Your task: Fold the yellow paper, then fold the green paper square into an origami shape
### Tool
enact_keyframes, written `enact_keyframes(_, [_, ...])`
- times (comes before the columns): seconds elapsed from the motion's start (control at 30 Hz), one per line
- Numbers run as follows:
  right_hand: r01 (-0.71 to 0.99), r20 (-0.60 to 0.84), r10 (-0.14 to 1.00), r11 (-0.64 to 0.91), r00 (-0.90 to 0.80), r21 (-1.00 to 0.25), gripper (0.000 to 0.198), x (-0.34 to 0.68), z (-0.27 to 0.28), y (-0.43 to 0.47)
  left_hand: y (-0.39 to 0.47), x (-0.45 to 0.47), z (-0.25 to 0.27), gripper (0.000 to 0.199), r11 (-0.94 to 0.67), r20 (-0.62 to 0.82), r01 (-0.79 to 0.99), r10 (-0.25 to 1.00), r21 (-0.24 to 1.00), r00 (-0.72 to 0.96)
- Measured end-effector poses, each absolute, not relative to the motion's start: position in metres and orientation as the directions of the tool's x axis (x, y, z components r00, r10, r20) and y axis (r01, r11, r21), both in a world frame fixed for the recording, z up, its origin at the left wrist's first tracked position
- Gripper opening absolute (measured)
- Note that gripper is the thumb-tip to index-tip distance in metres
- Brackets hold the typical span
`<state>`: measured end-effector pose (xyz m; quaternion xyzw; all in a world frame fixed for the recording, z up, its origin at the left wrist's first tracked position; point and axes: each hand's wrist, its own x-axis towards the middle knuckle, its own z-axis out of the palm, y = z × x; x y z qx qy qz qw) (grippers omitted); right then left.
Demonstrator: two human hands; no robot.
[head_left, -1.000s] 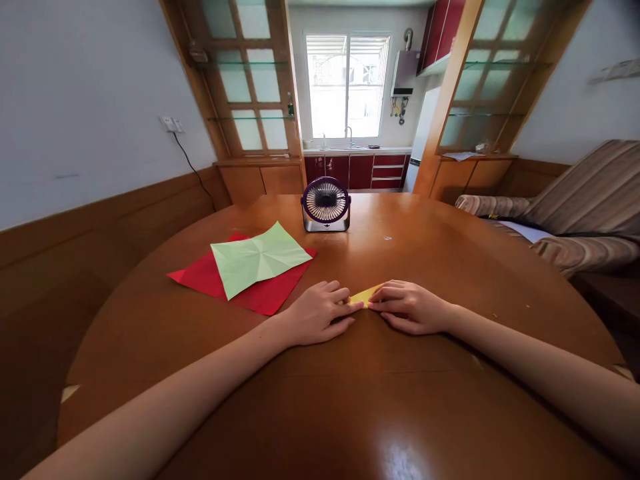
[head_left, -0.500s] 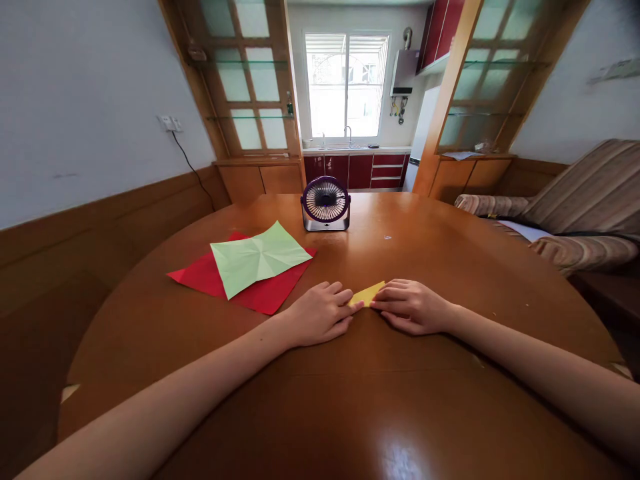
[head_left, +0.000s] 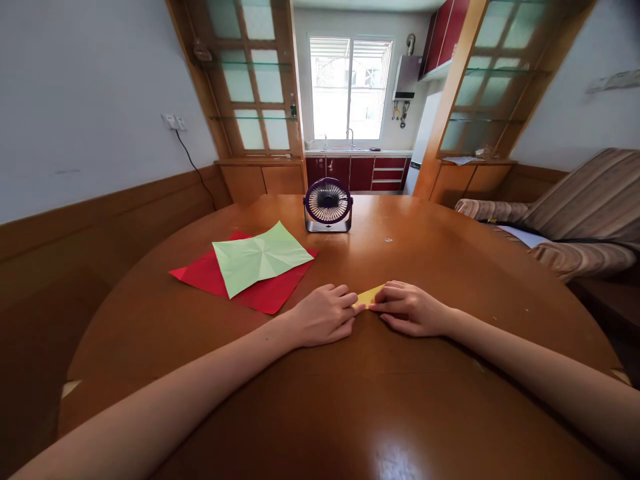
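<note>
A: Where are the two hands?

B: Both are low over the tabletop (head_left: pixel 320 407), meeting near its middle. The left hand (head_left: pixel 327 316) has its fingers bent and its forefinger reaching right; the right hand (head_left: pixel 414 310) faces it, fingers partly curled.

A: And the yellow paper (head_left: pixel 369 297)?

B: Between them. Its left end goes under the left hand's fingers, its right end under the right hand's. Only a slanted strip shows, rising to the right.

A: Are they gripping it?

B: I can't tell. The fingertips rest on it and both thumbs sit lower, nearer the person; whether anything is pinched is hidden.

A: What differs from half a second ago?

B: Little. The two forefingers look slightly closer together, and the paper's upper right corner shows less beside the right hand. The whole view has shifted a touch.

A: What lies farther out?

B: Left of the paper and beyond the left hand, the red sheet (head_left: pixel 273 297) lies flat, with the creased green sheet (head_left: pixel 263 257) across it. Those two keep their places. Farther off stands the fan (head_left: pixel 329 202), upright, also where it was. At the right, past the tabletop's edge, is a striped armchair (head_left: pixel 585 200).
</note>
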<state>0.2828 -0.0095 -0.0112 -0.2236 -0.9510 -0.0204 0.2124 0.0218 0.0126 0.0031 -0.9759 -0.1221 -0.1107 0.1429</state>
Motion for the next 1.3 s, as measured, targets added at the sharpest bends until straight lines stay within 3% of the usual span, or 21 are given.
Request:
enact_keyframes(0.33, [0.419,0.396,0.425,0.902,-0.814,-0.107,0.031,0.282,-0.008,-0.011,0.022,0.006,0.003,0.032,-0.969,0.367,0.246,0.236,0.019,0.9])
enact_keyframes(0.53, [0.425,0.365,0.42,0.902,-0.831,-0.071,0.043,0.281,-0.007,-0.011,0.021,0.006,0.0,0.032,-0.972,0.343,0.225,0.187,-0.074,0.921])
enact_keyframes(0.8, [0.452,0.328,0.424,0.892,-0.844,0.012,0.034,0.27,-0.002,-0.014,0.015,0.01,0.003,0.033,-0.953,0.263,0.252,0.204,-0.165,0.943])
enact_keyframes(1.07, [0.46,0.353,0.45,0.886,-0.82,-0.062,0.033,0.275,-0.005,-0.016,0.018,-0.002,0.0,0.031,-0.965,0.353,0.248,0.205,-0.08,0.913])
enact_keyframes(1.3, [0.479,0.362,0.462,0.876,-0.809,-0.048,0.031,0.277,-0.01,-0.016,0.019,-0.002,0.004,0.023,-0.962,0.381,0.264,0.219,-0.069,0.898])
